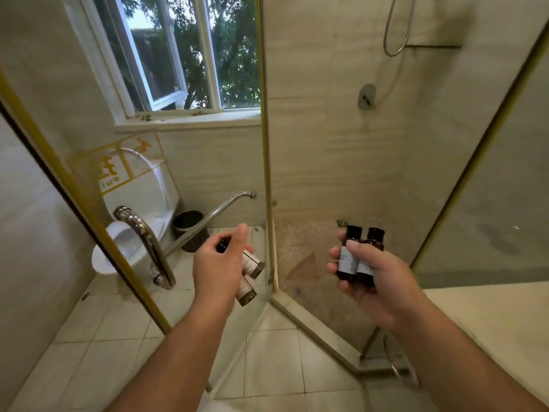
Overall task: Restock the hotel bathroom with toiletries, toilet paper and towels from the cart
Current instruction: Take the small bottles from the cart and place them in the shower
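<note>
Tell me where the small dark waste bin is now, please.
In the head view, the waste bin stands on the floor left of centre, between the toilet and the shower's glass panel, below the window.

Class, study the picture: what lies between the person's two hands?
In the head view, the upright edge of the gold-edged glass panel shows between the left hand and right hand, each gripping bottles, with pebbled shower floor beyond.

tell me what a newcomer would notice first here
The two hands in the middle stand out: the right hand grips two upright dark bottles, and the left hand grips two tilted bottles. At left, the gold-framed glass shower door carries a chrome handle, with the toilet visible through it.
</note>
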